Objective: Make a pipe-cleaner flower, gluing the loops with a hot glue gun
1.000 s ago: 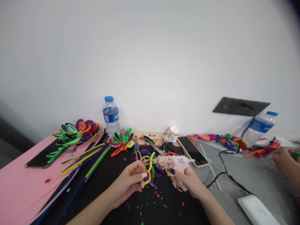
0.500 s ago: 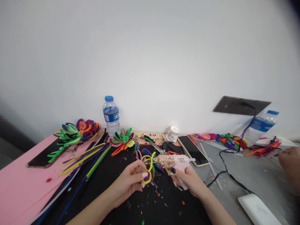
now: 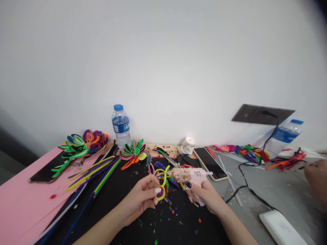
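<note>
The left hand (image 3: 141, 194) had its grip pinched on a yellow-and-purple pipe-cleaner piece (image 3: 160, 194) at its three o'clock, above the tabletop (image 3: 143, 231). The right hand (image 3: 209, 197) had its grip wrapped around a pink glue gun (image 3: 190, 175), whose nozzle pointed toward nine o'clock, close to the piece's yellow strand; contact couldn't be told. A phone (image 3: 214, 164) lay toward the right hand's twelve o'clock.

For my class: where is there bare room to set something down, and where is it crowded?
Room: the near part of the pink sheet, in front of the left phone, bearing a red bit; also grey tabletop between the right forearm and white box. Crowded: around the glue gun, and along the wall by the scissors and cup.
</note>
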The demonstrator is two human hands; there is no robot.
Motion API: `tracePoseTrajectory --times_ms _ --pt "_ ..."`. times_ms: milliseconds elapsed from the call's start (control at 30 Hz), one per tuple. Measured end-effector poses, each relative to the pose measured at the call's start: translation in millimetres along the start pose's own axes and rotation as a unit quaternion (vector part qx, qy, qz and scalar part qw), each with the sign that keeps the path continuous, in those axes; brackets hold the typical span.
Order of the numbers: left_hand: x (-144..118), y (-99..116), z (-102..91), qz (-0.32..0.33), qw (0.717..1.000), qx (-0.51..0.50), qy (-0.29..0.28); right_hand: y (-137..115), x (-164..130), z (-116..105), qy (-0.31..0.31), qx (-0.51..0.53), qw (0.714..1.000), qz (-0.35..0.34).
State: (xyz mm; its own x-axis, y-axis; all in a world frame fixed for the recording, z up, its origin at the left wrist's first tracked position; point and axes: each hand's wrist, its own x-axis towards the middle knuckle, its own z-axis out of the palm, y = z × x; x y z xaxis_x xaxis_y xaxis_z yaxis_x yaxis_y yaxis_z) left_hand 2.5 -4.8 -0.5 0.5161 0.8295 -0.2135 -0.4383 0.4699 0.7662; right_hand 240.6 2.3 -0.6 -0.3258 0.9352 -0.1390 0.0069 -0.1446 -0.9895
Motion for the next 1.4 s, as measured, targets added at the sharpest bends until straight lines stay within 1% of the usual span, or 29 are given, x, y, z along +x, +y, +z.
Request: tracePoseTrajectory --times_ms 400,600,800,1033,1233,1400 --pt "0.2 0.3 0.3 0.001 1.0 0.0 0.002 -2.6 -0.9 2.3 0.019 -0.007 1.0 0.016" --pt "0.0 -0.1 0.4 0.002 1.0 -0.005 0.0 -3.2 -0.9 3.0 0.018 0.006 1.0 0.002" --pt "0.1 0.5 0.6 0.001 1.0 -0.009 -0.006 -2.1 -1.3 4.3 0.037 0.019 0.999 0.023" --pt "0.2 1.1 0.9 0.001 1.0 -0.012 -0.002 -0.5 0.6 4.8 0.052 0.012 0.998 0.014" --pt "-0.1 2.9 4.1 0.003 1.0 -0.011 0.002 -6.4 -0.7 7.6 0.062 -0.011 0.998 0.003" --pt "0.5 3.2 3.5 0.002 1.0 -0.01 0.012 -2.3 0.5 3.1 0.082 -0.018 0.996 -0.008"
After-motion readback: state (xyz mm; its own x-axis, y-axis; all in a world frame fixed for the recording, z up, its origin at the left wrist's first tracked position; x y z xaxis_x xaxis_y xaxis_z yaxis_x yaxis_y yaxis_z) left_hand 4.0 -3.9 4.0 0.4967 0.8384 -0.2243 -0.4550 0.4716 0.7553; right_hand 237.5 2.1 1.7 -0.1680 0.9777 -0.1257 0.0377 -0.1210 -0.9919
